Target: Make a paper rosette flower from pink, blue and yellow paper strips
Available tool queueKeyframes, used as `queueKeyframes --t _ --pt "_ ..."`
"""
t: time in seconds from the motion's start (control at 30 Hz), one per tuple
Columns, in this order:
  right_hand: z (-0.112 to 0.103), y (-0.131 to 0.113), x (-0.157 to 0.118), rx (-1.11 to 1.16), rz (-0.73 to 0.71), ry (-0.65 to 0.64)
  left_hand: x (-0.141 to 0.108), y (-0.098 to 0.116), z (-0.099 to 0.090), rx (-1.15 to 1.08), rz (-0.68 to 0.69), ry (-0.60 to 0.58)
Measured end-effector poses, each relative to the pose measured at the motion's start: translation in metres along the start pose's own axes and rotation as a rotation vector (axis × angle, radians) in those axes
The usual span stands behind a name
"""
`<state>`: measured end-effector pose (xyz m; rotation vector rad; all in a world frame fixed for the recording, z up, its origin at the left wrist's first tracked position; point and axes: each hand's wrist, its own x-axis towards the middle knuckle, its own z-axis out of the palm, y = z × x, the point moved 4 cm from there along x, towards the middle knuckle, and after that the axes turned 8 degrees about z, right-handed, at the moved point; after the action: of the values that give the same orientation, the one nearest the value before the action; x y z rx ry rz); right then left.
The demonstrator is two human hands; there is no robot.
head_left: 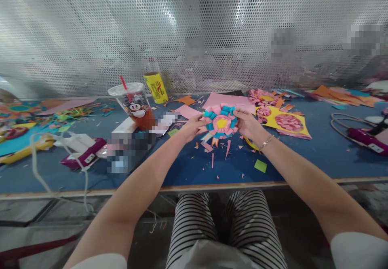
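Observation:
A paper flower (pixel 222 123) in pink and blue, with a yellow centre, is held up over the blue table (pixel 184 172). My left hand (pixel 194 127) grips its left edge, and my right hand (pixel 246 124) pinches the upper right edge. Small paper tails hang from its underside. Behind it lie pink paper sheets (pixel 228 100). Just right of my right hand is a yellow card (pixel 285 122) with pink curled paper glued on in round shapes. Paper scraps and a green paper square (pixel 260 166) lie below the flower.
A plastic cup of brown drink (pixel 136 107) with a red straw stands left, near a yellow can (pixel 156 87). Purple devices with cords (pixel 83 153) lie at both sides. A perforated metal screen (pixel 194 30) rises behind the table. Scissors (pixel 15 133) and colored paper sit far left.

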<state>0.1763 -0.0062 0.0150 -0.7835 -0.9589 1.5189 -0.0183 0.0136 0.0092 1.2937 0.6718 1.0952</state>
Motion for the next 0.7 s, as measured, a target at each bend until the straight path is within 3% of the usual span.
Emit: queueKeyframes --t 0.17,0.53,0.7 --pt "0.0007 0.0008 0.0001 -0.032 0.001 -0.045 0.0004 -0.005 0.0057 0.0 0.029 -0.086" --pt "0.004 -0.0032 -0.0034 -0.008 0.01 -0.033 -0.0027 0.0016 0.0037 -0.112 0.019 0.032" --pt "0.0055 -0.0046 -0.0048 -0.012 0.005 -0.032 -0.0036 0.0049 0.0086 -0.083 0.125 -0.026"
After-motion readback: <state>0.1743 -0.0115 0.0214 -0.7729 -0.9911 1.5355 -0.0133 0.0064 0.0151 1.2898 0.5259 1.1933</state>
